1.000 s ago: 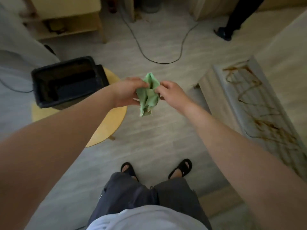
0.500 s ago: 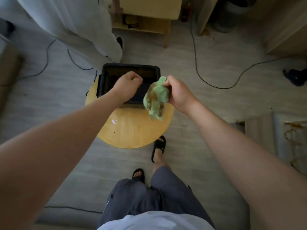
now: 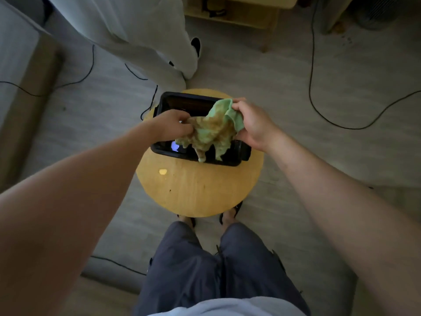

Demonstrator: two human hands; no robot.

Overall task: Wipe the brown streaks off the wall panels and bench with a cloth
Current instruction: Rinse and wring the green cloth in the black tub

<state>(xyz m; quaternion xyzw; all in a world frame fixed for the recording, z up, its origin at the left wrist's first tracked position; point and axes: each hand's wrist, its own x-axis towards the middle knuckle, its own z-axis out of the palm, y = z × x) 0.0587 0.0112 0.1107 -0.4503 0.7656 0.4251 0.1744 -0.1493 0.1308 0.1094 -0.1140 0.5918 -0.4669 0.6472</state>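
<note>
A black rectangular plastic tub sits on the far half of a round yellow wooden stool. Over the tub hangs a brown-stained green fabric cloth, with the left hand gripping its left end and the right hand gripping its right corner. A white draped fabric sheet lies behind the stool to the left. A thin black cable loops across the floor on the right. The person's feet stand just before the stool's near edge.

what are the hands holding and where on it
Both hands hold the green cloth over the black tub: left hand pinches its left edge, right hand grips its upper right corner.
</note>
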